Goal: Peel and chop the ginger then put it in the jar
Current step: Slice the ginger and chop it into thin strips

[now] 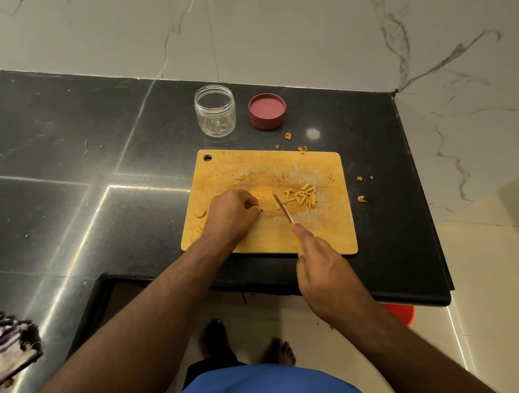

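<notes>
The left hand (232,216) lies knuckles-up on the cutting board (270,238), so whatever its curled fingertips press is hidden, and its wrist covers part of the near ginger slice (197,235). The right hand (321,265) wraps the knife (283,210) handle; only a sliver of yellow shows. The striped cloth (7,343) is cut off by the left edge. A red object (398,312) on the floor is mostly hidden beneath the counter (64,148). Flecks inside the jar (214,110) are too small to identify.
</notes>
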`<state>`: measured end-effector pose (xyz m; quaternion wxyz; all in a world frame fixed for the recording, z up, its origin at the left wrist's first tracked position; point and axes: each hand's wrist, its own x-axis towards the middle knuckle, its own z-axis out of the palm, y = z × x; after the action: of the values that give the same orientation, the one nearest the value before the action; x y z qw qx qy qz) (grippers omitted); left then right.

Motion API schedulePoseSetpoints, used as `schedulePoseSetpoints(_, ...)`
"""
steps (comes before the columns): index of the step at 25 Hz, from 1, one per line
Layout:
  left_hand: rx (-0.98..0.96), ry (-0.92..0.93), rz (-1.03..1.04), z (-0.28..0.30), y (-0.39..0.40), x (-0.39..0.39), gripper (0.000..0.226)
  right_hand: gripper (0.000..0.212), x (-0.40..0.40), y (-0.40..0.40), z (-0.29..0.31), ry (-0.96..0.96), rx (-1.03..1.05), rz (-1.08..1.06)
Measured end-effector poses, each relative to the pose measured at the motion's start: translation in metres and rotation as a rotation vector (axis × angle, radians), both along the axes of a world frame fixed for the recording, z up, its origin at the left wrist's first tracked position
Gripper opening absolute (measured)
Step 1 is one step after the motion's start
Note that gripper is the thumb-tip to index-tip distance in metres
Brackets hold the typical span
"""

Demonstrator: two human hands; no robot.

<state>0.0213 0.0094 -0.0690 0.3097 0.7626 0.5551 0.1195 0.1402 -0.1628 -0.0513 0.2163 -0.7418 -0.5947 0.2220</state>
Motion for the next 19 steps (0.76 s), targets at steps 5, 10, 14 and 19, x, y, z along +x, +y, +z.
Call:
schedulePoseSetpoints(5,-0.006,-0.012,0.026,-0.001,-0.001,0.000,0.021,0.054,-0.009,0.015,-0.007,0.060,-0.011,0.046)
schedulePoseSetpoints(10,-0.013,-0.007,0.024,0.000,0.002,0.002,0.018,0.053,-0.012,0.025,-0.011,0.047,-0.050,0.059)
schedulePoseSetpoints(14,0.001,-0.007,0.017,0.000,0.002,0.001,0.019,0.053,-0.012,0.028,-0.014,0.061,-0.075,0.079)
schedulePoseSetpoints(19,0.003,-0.009,0.020,0.000,0.002,0.002,0.018,0.053,-0.011,0.023,-0.017,0.094,-0.061,0.068)
